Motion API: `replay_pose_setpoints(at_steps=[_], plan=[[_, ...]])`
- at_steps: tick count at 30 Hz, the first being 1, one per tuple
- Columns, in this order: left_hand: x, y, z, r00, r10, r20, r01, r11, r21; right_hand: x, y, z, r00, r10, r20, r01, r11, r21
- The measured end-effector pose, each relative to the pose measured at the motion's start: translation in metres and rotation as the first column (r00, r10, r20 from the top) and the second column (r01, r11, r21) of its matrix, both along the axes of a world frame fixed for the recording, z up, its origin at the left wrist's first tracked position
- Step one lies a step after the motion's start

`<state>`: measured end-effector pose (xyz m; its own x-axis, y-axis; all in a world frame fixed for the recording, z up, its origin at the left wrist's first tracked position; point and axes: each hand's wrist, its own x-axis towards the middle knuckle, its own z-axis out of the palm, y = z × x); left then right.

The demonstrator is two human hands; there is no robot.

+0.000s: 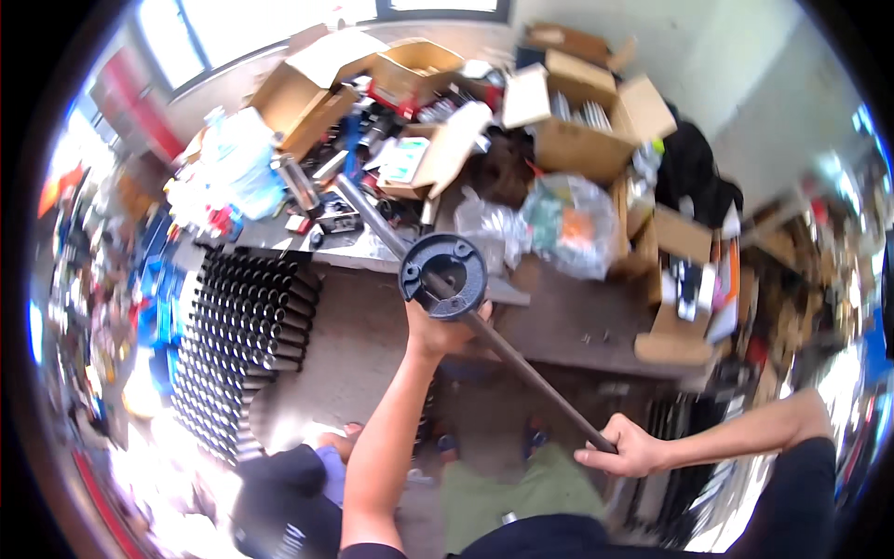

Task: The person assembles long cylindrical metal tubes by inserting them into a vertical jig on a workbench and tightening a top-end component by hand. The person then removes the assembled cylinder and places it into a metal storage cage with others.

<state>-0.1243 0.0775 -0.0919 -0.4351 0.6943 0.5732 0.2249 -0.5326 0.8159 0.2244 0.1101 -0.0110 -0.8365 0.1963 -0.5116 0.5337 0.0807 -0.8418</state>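
A round dark-grey metal housing [443, 276] with a hollow middle and screw lugs around its inside is held up near the bench's front edge. My left hand [440, 331] is closed on it from below and behind, so most of those fingers are hidden. A long dark metal rod [535, 377] runs from the hollow down to the right. My right hand [629, 447] is wrapped around the rod's lower end. Beyond the housing, a lighter grey bar [371, 216] slants up to the left; whether it joins the rod is hidden.
The workbench [582, 321] carries open cardboard boxes [582, 149], clear plastic bags [573, 224] and loose tools. Many dark tubes [247, 317] stand packed together on the floor at left. Another person in dark clothing [289, 503] is close by at lower left.
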Motion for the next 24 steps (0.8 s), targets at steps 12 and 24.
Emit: replay_pose_setpoints(at_steps=[12, 24], plan=[[-0.070, -0.062, 0.031, 0.949, -0.085, -0.305, -0.122, 0.790, -0.601, -0.253, -0.248, -0.104, 0.648, -0.642, -0.410, 0.498, 0.764, -0.410], [0.090, -0.203, 0.121, 0.623, 0.388, -0.679, -0.773, 0.171, -0.611, -0.330, 0.221, 0.061, 0.785, 0.563, -0.258, 0.468, -0.267, 0.843]])
